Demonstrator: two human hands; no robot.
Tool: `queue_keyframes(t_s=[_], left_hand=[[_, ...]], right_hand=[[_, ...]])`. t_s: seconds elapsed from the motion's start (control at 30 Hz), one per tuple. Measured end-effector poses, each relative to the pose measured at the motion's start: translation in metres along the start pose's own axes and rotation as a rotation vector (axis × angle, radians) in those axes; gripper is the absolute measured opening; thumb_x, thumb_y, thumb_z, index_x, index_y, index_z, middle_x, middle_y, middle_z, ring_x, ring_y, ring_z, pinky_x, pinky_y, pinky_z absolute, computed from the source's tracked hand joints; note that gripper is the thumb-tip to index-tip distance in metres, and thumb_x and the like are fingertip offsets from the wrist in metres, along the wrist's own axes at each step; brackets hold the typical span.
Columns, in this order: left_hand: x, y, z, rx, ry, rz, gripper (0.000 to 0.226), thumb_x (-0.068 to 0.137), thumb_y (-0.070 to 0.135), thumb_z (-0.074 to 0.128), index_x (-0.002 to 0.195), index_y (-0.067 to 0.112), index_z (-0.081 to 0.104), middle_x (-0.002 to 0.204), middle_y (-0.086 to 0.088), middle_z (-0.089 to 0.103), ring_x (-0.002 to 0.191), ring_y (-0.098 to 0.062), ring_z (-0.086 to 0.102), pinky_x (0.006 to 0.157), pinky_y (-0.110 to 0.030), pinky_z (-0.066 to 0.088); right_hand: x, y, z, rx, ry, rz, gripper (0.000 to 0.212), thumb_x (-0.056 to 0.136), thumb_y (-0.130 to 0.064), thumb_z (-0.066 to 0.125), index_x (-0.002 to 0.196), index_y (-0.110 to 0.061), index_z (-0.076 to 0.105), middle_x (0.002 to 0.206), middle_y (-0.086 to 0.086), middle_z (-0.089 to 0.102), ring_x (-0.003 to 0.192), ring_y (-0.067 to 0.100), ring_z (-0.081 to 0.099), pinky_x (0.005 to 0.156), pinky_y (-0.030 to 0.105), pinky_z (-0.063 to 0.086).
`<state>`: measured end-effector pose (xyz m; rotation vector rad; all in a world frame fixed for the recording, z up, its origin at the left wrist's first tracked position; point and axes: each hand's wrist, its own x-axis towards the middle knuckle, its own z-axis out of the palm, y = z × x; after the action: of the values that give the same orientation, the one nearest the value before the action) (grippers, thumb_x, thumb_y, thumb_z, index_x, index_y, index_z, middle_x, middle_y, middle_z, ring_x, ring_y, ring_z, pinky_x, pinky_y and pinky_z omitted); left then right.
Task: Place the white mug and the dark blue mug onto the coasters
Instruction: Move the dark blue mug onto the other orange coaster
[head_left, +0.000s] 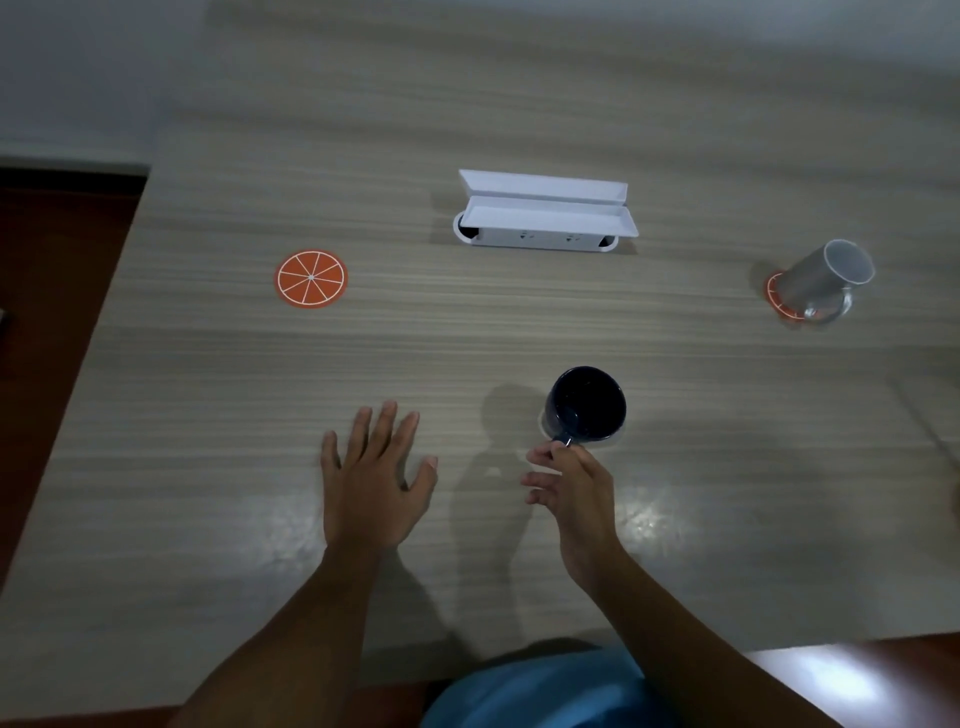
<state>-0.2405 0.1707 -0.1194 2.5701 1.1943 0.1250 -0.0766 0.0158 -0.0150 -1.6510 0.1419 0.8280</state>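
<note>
The dark blue mug (587, 402) stands upright on the table (208, 415) near the front middle. My right hand (571, 493) pinches its handle with thumb and forefinger. Flat on the table to the left of the mug lies my left hand (376, 483), fingers spread and empty. An orange-slice coaster (310, 279) sits bare at the left. At the far right the white mug (826, 278) stands on a second orange coaster (777, 301).
A white socket box (543, 223) with its lid flipped open sits at the table's middle back. The table's left edge drops to a dark red floor. My blue clothing shows at the front edge.
</note>
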Motion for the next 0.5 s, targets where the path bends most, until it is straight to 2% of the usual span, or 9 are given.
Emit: queue_keyframes(t_s=[0.07, 0.2, 0.3, 0.4, 0.5], left_hand=[[0.000, 0.001, 0.000, -0.001, -0.007, -0.003, 0.065, 0.097, 0.066, 0.038, 0.156, 0.041, 0.031, 0.170, 0.010, 0.023, 0.159, -0.017, 0.010, 0.125, -0.053, -0.002], [0.000, 0.002, -0.004, -0.009, -0.020, -0.011, 0.065, 0.097, 0.066, 0.037, 0.157, 0.041, 0.030, 0.170, 0.010, 0.021, 0.160, -0.017, 0.008, 0.126, -0.054, -0.001], [0.000, 0.004, -0.007, 0.001, -0.034, -0.005, 0.067, 0.097, 0.067, 0.034, 0.159, 0.040, 0.028, 0.171, 0.009, 0.015, 0.160, -0.017, 0.004, 0.126, -0.056, -0.004], [0.000, 0.006, -0.008, 0.009, -0.039, -0.097, 0.078, 0.096, 0.072, 0.028, 0.163, 0.035, 0.015, 0.173, 0.004, 0.004, 0.160, -0.020, -0.006, 0.125, -0.059, -0.012], [0.001, 0.007, -0.009, 0.009, -0.041, -0.167, 0.085, 0.095, 0.074, 0.023, 0.165, 0.027, 0.007, 0.174, 0.001, -0.002, 0.159, -0.021, -0.013, 0.125, -0.061, -0.010]], right_hand=[[0.001, 0.002, 0.000, 0.003, 0.008, -0.050, 0.028, 0.105, -0.018, 0.050, 0.087, -0.006, 0.069, 0.085, 0.009, 0.073, 0.073, 0.022, 0.067, 0.061, 0.031, 0.053], [0.002, 0.006, -0.004, -0.055, 0.027, -0.183, 0.041, 0.108, -0.024, 0.045, 0.078, -0.005, 0.066, 0.070, 0.007, 0.067, 0.063, 0.018, 0.062, 0.059, 0.030, 0.053], [0.005, 0.002, -0.005, -0.115, -0.013, -0.254, 0.042, 0.108, -0.022, 0.044, 0.076, -0.005, 0.065, 0.067, 0.005, 0.067, 0.060, 0.015, 0.061, 0.055, 0.026, 0.051], [0.010, -0.005, 0.005, -0.196, -0.076, -0.297, 0.043, 0.108, -0.021, 0.043, 0.076, -0.002, 0.064, 0.069, 0.009, 0.068, 0.060, 0.015, 0.062, 0.054, 0.027, 0.051], [0.012, -0.012, 0.026, -0.246, -0.163, -0.339, 0.043, 0.109, -0.020, 0.041, 0.077, -0.002, 0.064, 0.071, 0.010, 0.068, 0.061, 0.017, 0.062, 0.056, 0.030, 0.052]])
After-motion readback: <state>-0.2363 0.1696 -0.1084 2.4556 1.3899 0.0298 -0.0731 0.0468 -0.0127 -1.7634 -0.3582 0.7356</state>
